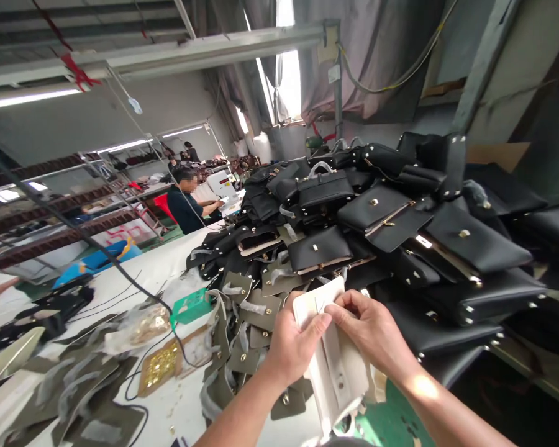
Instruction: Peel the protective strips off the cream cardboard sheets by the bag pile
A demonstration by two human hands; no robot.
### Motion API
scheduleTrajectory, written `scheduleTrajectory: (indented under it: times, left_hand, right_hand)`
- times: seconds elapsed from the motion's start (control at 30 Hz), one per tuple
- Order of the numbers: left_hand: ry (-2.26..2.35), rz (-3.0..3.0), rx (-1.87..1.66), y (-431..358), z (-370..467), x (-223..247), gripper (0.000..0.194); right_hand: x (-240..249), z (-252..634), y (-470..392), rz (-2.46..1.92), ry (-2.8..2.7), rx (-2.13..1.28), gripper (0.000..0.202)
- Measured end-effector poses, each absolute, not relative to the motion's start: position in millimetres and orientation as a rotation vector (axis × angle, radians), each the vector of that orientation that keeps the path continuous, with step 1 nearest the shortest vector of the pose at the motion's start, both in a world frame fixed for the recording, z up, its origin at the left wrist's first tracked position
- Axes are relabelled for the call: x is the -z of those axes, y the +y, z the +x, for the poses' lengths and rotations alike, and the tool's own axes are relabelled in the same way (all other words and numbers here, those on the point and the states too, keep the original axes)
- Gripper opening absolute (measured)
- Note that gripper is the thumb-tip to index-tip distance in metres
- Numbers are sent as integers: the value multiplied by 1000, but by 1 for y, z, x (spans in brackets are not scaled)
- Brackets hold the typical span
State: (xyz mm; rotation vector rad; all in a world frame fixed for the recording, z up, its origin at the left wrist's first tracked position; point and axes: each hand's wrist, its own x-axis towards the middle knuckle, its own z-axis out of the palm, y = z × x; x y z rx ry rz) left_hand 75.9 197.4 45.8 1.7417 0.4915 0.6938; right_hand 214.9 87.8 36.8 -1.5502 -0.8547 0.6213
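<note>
Between my two hands is a cream leather bag piece [335, 366] with a strap and a small metal stud on it. My left hand [293, 341] grips its left edge, thumb laid across the front near the top. From the other side my right hand [366, 326] pinches the upper part, its fingertips close to my left thumb. Whether something tiny sits between those fingertips I cannot make out. Just beyond lie olive-grey leather flaps [256, 310] with gold clasps and plastic-wrapped parts.
Black handbags [321, 248] are heaped at the back and right. On the white table [168, 261] stand a green box [190, 306], a tray of gold fittings [161, 367] and a plastic bag [140, 326]. A black cable [140, 285] crosses the left side. A co-worker [186, 202] sits farther back.
</note>
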Motion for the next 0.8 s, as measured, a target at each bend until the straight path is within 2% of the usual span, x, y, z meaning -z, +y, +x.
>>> scheduleTrajectory:
  times: [0.13, 0.27, 0.4, 0.53, 0.67, 0.8]
  left_hand:
    - [556, 1686, -637, 189, 95, -47, 41]
    - [447, 1699, -505, 184, 108, -55, 31]
    - [500, 1736, -504, 176, 118, -55, 24]
    - [611, 1718, -598, 182, 135, -33, 24]
    - [771, 1469, -718, 211, 147, -4, 35]
    - [726, 1319, -670, 228, 144, 6, 53]
  right_hand:
    - [-38, 226, 72, -1615, -879, -669, 40]
    - [-44, 236, 56, -1637, -1036, -690, 38]
    - [-37, 240, 52, -1759, -1131, -471, 38]
    - [-28, 221, 47, -1783, -1274, -243, 33]
    - [-23, 193, 34, -1589, -1622, -386, 26]
    - [2, 204, 30, -1579, -1066, -444, 27]
